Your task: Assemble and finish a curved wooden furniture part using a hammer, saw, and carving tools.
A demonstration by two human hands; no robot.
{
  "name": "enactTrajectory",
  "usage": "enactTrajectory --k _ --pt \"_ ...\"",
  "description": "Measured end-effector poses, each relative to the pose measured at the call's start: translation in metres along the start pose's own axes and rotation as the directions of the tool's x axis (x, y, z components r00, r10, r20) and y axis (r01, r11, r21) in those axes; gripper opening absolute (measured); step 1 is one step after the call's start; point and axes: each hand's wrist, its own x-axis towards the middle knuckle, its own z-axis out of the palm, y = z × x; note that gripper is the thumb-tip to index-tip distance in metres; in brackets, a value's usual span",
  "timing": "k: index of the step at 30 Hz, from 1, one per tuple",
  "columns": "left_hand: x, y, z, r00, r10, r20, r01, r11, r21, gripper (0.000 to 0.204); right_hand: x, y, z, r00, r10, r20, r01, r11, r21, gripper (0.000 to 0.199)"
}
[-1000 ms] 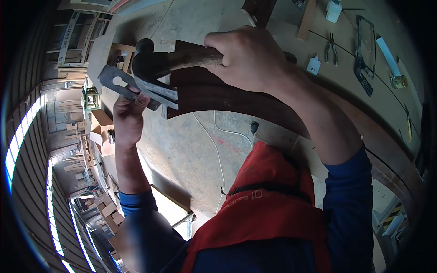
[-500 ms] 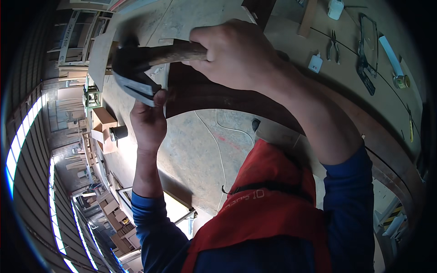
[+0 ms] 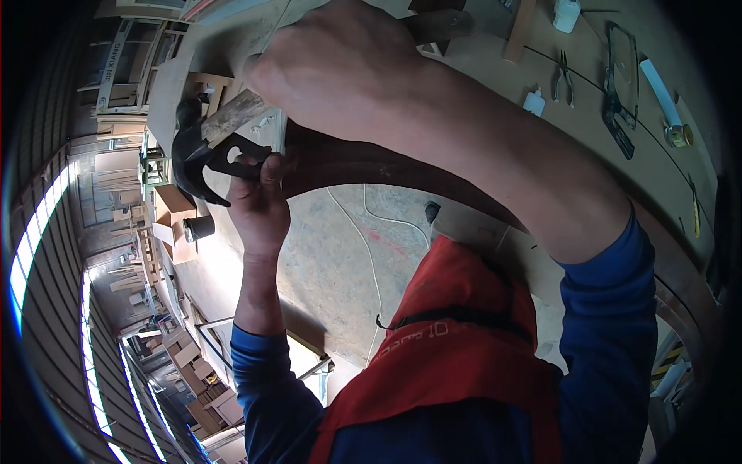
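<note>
My right hand (image 3: 340, 69) is closed round the wooden handle of a claw hammer (image 3: 189, 155). The hammer's dark head hangs at the left, just beyond my left hand (image 3: 261, 213). Between the thumb and fingers of that hand is a small dark plate with a rounded hole (image 3: 251, 147). It sits by the left end of a dark, curved wooden piece (image 3: 348, 164), and I cannot tell whether it touches the wood. My right forearm hides part of the curved piece.
On the brown board at the right lie pliers (image 3: 565, 80), a hacksaw (image 3: 618, 97), a small white bottle (image 3: 534, 101), a larger white bottle (image 3: 566, 15), a tape roll (image 3: 679, 136) and a yellow-handled tool (image 3: 696, 216). A dark bucket (image 3: 199, 227) stands on the floor, where a pale cable (image 3: 371, 263) trails.
My right hand has moved up and left, and the hammer has tilted, its head shifting left and down. The holed plate in my left hand now shows clearly. My left hand has barely moved.
</note>
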Motion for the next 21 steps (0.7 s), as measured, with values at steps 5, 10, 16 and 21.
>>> enactTrajectory --k 5,10,16,21 --pt "-0.009 -0.004 0.004 0.992 0.053 -0.113 -0.059 0.997 -0.049 0.013 0.004 -0.01 -0.013 0.998 0.023 -0.057 -0.019 0.998 0.065 0.011" --pt "-0.02 -0.026 0.007 0.961 0.098 -0.259 -0.109 0.994 -0.029 0.014 0.012 -0.026 -0.022 0.994 -0.09 -0.062 0.09 0.996 0.0 0.011" --pt "-0.028 -0.03 0.011 0.945 0.142 -0.296 -0.142 0.99 0.022 0.014 0.021 -0.043 -0.029 0.972 -0.215 0.099 0.223 0.971 -0.088 0.011" --pt "-0.031 -0.037 0.013 0.936 0.136 -0.326 -0.142 0.99 0.004 0.014 0.022 -0.053 -0.029 0.967 -0.236 0.1 0.245 0.965 -0.095 0.011"
